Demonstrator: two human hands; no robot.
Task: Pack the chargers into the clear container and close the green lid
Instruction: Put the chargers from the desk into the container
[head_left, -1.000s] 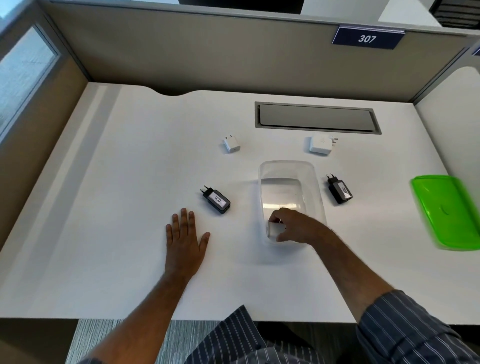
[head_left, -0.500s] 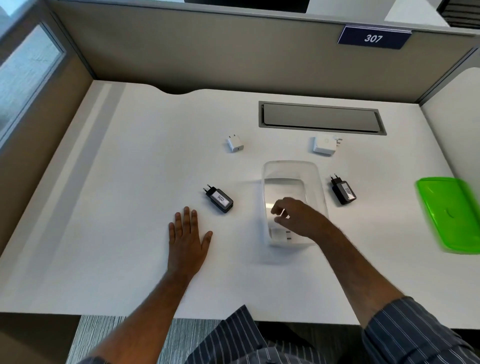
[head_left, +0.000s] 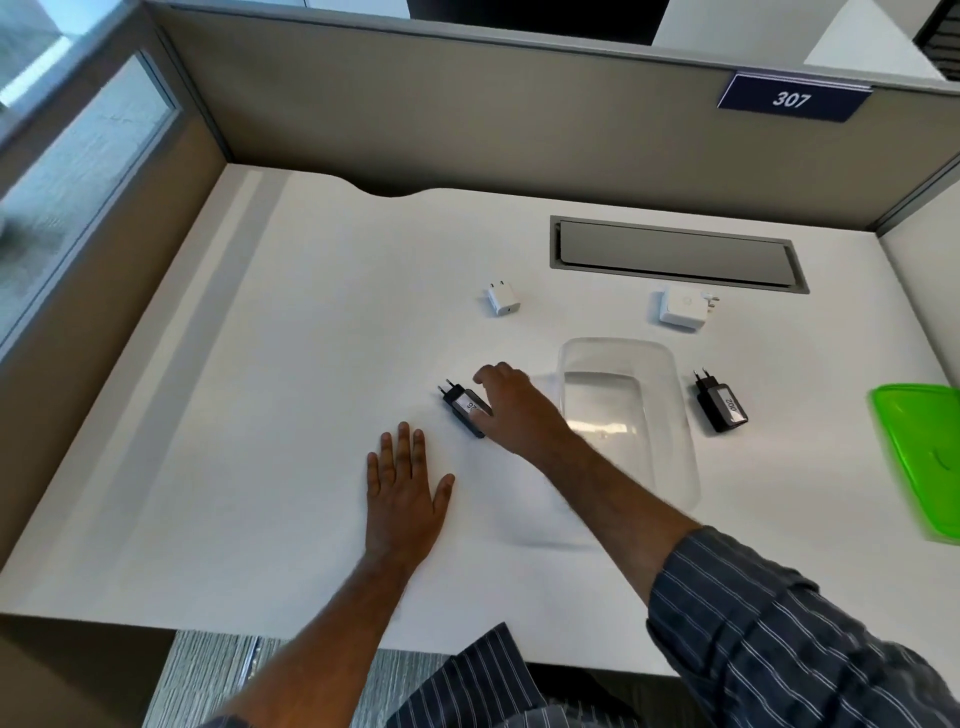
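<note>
**Right hand reaching onto the black charger left of the container**

The clear container (head_left: 626, 415) is sitting right of centre on the white desk (head_left: 260, 415). Just left of it, the right hand (head_left: 511, 408) is lying over a black charger (head_left: 461, 408), fingers curled around it; whether they are clamped, I cannot tell. The left hand (head_left: 402, 480) is resting flat, fingers spread, lower centre. A second black charger (head_left: 721, 402) is lying right of the container. Two white chargers, a small one (head_left: 501, 299) and a larger one (head_left: 681, 309), are lying above it. The green lid (head_left: 919, 457) is lying at the right edge.
</note>
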